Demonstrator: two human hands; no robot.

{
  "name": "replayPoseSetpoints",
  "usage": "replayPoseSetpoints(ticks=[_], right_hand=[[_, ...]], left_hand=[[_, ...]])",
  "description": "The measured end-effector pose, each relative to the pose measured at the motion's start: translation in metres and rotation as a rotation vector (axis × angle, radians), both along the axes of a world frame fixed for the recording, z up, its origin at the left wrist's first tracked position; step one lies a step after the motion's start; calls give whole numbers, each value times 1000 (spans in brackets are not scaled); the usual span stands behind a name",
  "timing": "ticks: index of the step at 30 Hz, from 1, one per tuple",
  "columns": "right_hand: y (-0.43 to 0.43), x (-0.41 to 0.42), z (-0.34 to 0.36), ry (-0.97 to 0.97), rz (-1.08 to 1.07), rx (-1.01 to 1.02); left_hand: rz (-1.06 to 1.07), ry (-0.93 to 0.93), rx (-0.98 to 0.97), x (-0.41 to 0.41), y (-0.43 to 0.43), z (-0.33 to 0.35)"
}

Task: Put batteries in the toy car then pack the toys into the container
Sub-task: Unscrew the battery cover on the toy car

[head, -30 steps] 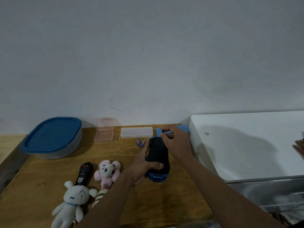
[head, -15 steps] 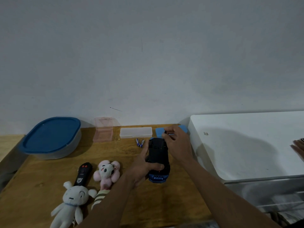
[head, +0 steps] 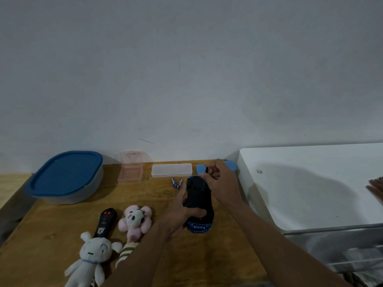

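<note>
The toy car (head: 199,200) lies belly-up on the worktop (head: 217,255), gripped around its middle by the left hand (head: 178,212). The right hand (head: 219,183) pinches something small and dark at the car's far end, likely its battery cover. Two batteries (head: 176,182) lie just beyond the left hand. Best to keep the car steady and set the cover aside nearby.
</note>
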State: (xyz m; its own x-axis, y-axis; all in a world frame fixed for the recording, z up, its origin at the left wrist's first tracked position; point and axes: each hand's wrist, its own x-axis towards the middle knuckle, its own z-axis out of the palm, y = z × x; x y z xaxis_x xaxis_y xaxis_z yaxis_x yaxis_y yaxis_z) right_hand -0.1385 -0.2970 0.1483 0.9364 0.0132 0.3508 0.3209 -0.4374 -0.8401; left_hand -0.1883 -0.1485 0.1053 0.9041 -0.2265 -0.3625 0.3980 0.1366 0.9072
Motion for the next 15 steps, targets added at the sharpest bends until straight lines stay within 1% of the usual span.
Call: replayPoseSetpoints(ticks=[6, 10, 15], right_hand=[[4, 1, 3, -5, 44, -13], [8, 0, 6, -9, 36, -8], [15, -2, 10, -4, 80, 3]], left_hand=[[29, -26, 3, -1, 5, 3], [39, -34, 17, -2, 7, 4], [44, -25, -36, -2, 9, 7]])
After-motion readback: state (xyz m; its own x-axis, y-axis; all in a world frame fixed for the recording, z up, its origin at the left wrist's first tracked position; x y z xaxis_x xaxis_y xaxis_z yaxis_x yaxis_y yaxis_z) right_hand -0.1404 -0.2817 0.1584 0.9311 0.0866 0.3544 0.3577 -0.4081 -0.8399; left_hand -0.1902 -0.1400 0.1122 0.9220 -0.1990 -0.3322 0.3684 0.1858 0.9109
